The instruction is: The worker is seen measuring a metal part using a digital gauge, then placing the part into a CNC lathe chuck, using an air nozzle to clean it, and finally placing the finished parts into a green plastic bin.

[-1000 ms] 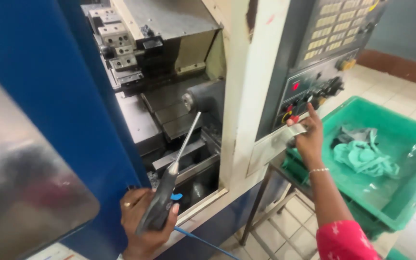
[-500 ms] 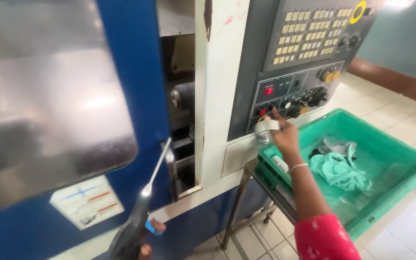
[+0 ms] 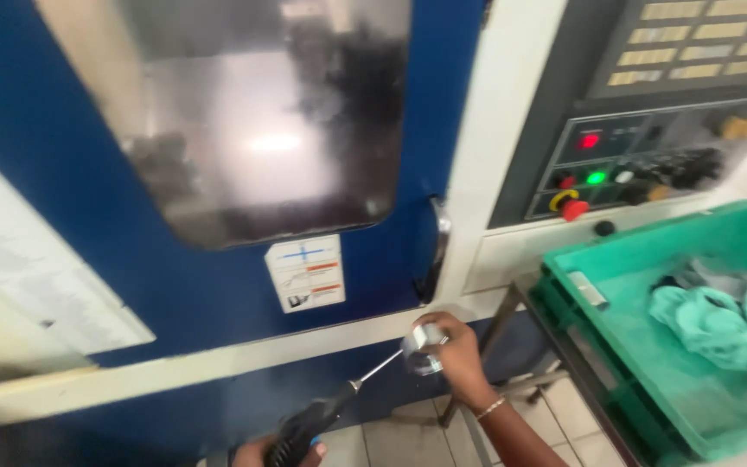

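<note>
My left hand (image 3: 255,453) shows only at the bottom edge, gripping a black air gun (image 3: 306,425) whose thin metal nozzle (image 3: 379,367) points up and right. The nozzle tip meets a small shiny metal part (image 3: 424,348) that my right hand (image 3: 460,356) holds in its fingers, low in front of the machine's white frame. A bracelet sits on my right wrist. Both hands are below the closed blue sliding door (image 3: 192,285) with its dark window (image 3: 261,112).
A control panel (image 3: 641,156) with a red lamp, a green lit button and a red knob is at the upper right. A green plastic crate (image 3: 598,259) holding a teal cloth (image 3: 719,324) stands on a metal stand at the right. Tiled floor lies below.
The blue door now covers the machine opening. My right hand has come down from the control panel and holds the metal part at the air gun's nozzle tip.
</note>
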